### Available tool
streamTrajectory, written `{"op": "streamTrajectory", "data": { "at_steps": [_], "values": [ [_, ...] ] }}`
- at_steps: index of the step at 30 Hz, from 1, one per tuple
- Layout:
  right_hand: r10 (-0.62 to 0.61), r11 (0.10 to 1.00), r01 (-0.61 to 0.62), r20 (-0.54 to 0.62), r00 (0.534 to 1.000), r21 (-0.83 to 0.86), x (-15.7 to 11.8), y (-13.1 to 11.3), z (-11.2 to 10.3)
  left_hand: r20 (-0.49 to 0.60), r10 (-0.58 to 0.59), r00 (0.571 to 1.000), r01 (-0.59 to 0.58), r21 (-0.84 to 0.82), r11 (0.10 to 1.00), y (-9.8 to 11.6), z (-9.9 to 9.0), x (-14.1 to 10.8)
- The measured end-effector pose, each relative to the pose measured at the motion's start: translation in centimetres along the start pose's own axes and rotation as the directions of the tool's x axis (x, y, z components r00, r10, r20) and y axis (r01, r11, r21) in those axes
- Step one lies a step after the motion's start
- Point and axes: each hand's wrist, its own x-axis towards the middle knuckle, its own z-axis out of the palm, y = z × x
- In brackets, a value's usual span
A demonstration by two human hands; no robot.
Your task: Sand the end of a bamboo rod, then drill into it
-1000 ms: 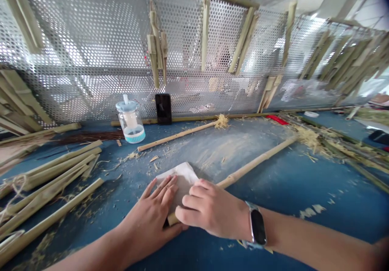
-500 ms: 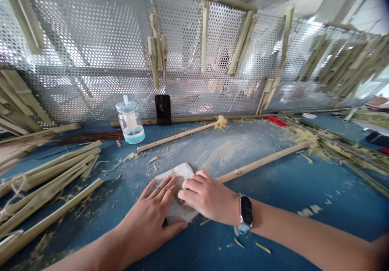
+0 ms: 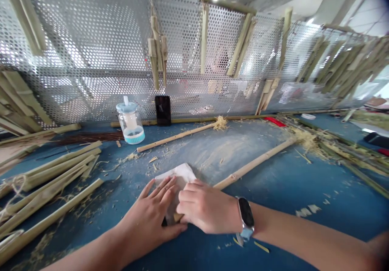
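Note:
My left hand (image 3: 156, 210) lies flat with fingers spread on a sheet of white paper (image 3: 184, 170), holding it against the blue table. My right hand (image 3: 203, 208), with a watch (image 3: 245, 212) on the wrist, is closed around the near end of a bamboo stick (image 3: 252, 165). A short tip of the stick shows just left of the right fingers, over the paper. From the hand the stick runs up and right to a frayed, fibrous far end (image 3: 304, 138). A second frayed stick (image 3: 179, 135) lies beyond the paper.
At the left lie several split bamboo pieces (image 3: 60, 167) tied with string. A clear jar with a blue lid (image 3: 130, 123) and a black phone (image 3: 163, 110) stand before a perforated metal screen (image 3: 109, 39) hung with bamboo. A red object (image 3: 275, 121) lies at the back right.
My right hand has moved slightly toward me and the bamboo stick has slid down-left with it, its near tip now showing. My left hand stays in place.

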Motion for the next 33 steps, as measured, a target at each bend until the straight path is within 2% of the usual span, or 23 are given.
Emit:
{"op": "streamTrajectory", "data": {
  "at_steps": [2, 5, 7, 10, 12, 14, 17, 18, 19, 22, 24, 27, 29, 30, 31, 33],
  "values": [
    [0.032, 0.997, -0.031, -0.009, 0.999, 0.068, -0.1, 0.8, -0.1, -0.006, 0.006, 1.0, -0.006, 0.013, 1.0, -0.1, 0.1, 0.0],
    [0.216, 0.961, -0.208, -0.023, 0.976, 0.183, -0.6, 2.8, -0.6, 0.007, -0.012, 1.0, 0.011, 0.033, 0.999, -0.1, 0.1, 0.0],
    [0.276, 0.946, -0.266, -0.034, 0.961, 0.183, -0.7, 3.1, -0.6, 0.032, -0.026, 0.999, 0.024, 0.048, 0.999, 0.0, 0.0, 0.1],
    [0.137, 0.98, -0.129, -0.047, 0.989, 0.152, -0.4, 1.6, -0.1, 0.065, -0.022, 0.998, 0.018, 0.065, 0.998, 0.0, -0.1, 0.2],
    [0.041, 0.991, -0.037, -0.037, 0.998, 0.126, 0.0, 1.3, 0.3, 0.05, -0.008, 0.999, 0.004, 0.067, 0.998, -0.1, -0.1, 0.2],
    [0.063, 0.993, -0.061, -0.024, 0.998, 0.098, 0.2, 2.2, 0.3, 0.025, 0.003, 1.0, -0.004, 0.072, 0.997, -0.1, 0.0, 0.2],
    [0.217, 0.976, -0.216, -0.045, 0.975, 0.041, 0.0, 3.9, -0.1, 0.014, 0.011, 1.0, -0.012, 0.09, 0.996, -0.2, 0.1, 0.2],
    [0.232, 0.973, -0.231, -0.059, 0.971, 0.018, -0.1, 3.9, -0.2, 0.013, 0.017, 1.0, -0.018, 0.094, 0.995, -0.3, 0.1, 0.2],
    [0.21, 0.978, -0.21, -0.068, 0.975, 0.002, -0.1, 3.4, -0.2, 0.009, 0.025, 1.0, -0.026, 0.095, 0.995, -0.3, 0.2, 0.2],
    [0.042, 0.999, -0.044, -0.062, 0.997, -0.032, 0.3, 1.0, 0.1, -0.023, 0.057, 0.998, -0.054, 0.099, 0.994, -0.5, 0.5, 0.1],
    [-0.01, 0.999, 0.008, -0.047, 0.999, -0.039, 0.5, 0.6, 0.3, -0.036, 0.066, 0.997, -0.062, 0.103, 0.993, -0.6, 0.7, 0.1],
    [0.101, 0.995, -0.101, -0.043, 0.994, 0.006, 0.2, 3.0, -0.1, -0.026, 0.043, 0.999, -0.04, 0.103, 0.994, -0.5, 0.6, 0.1],
    [0.219, 0.976, -0.219, -0.052, 0.974, 0.022, -0.2, 4.7, -0.5, 0.002, 0.02, 1.0, -0.02, 0.094, 0.995, -0.3, 0.3, 0.2],
    [0.241, 0.971, -0.24, -0.057, 0.969, 0.021, -0.3, 5.0, -0.6, 0.017, 0.011, 1.0, -0.012, 0.088, 0.996, -0.2, 0.2, 0.3],
    [0.23, 0.973, -0.229, -0.063, 0.971, 0.021, -0.3, 4.7, -0.6, 0.03, 0.005, 1.0, -0.008, 0.081, 0.997, -0.1, 0.1, 0.3],
    [0.125, 0.992, -0.123, -0.062, 0.99, 0.029, -0.2, 2.9, -0.4, 0.044, -0.001, 0.999, -0.002, 0.07, 0.998, 0.1, 0.0, 0.4]
  ]
}}
